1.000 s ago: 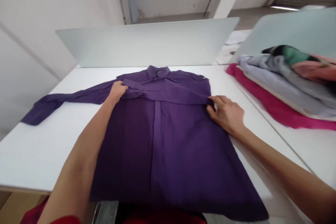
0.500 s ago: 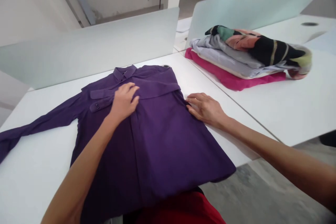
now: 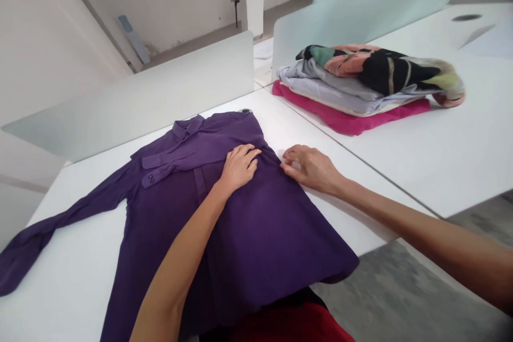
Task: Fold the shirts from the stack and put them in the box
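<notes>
A purple long-sleeved shirt (image 3: 256, 235) lies front up on the white table, its collar toward the far edge and its hem hanging over the near edge. One sleeve is folded across the chest, with its buttoned cuff on the left side; the other stretches out to the left. My left hand (image 3: 240, 166) rests on the shirt near the folded sleeve, palm down with fingers spread. Beside the shirt's right edge is my right hand (image 3: 308, 167), its fingers curled and thumb at the cloth's edge. Whether it pinches any fabric I cannot make out.
A pile of folded clothes (image 3: 360, 85), pink at the bottom and patterned on top, sits on the adjoining white table (image 3: 460, 155) to the right. Frosted dividers (image 3: 160, 99) stand along the far edge. A seam runs between the tables.
My left hand has slid right across the shirt from the chest toward its right side. My right hand stays by the right edge. The view has shifted slightly.
</notes>
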A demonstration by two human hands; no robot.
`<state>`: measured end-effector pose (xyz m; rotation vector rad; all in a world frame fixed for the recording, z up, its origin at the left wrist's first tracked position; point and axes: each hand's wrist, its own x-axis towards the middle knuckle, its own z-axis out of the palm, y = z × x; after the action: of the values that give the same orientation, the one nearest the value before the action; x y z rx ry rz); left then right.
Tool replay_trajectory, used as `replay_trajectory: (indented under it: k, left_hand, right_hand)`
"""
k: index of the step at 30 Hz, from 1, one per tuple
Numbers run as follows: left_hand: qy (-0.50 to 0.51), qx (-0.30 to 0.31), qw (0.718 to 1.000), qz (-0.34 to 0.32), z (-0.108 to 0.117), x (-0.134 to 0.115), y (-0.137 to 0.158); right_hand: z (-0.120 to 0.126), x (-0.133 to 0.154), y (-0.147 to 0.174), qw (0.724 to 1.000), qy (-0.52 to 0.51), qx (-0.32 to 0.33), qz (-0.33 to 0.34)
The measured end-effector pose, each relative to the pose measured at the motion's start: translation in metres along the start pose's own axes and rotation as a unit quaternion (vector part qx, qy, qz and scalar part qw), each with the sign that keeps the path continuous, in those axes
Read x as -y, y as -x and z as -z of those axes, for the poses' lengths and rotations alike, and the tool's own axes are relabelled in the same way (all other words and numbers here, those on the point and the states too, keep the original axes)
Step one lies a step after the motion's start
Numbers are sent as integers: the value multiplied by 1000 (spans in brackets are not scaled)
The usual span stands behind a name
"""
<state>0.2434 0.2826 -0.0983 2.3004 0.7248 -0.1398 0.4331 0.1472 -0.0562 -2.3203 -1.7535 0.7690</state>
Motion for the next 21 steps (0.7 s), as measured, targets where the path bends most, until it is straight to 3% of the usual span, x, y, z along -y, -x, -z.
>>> replay_trajectory:
  k: [6, 11, 15, 21]
  left_hand:
    - [2, -73, 997, 23, -1, -12, -18]
    - [-53, -97, 994, 28, -13, -19, -39]
    - [-85, -120, 989, 12, -24, -16, -45]
    - [-78, -181, 980, -12, -33, -10, -48]
  right_hand:
    - [11, -22, -75, 984, -113, -24, -134]
    - [0, -22, -146, 962, -174, -11, -209]
    - [-17, -19, -180, 964, -163, -3, -210]
    - [-30, -23, -201, 963, -172, -5, -207]
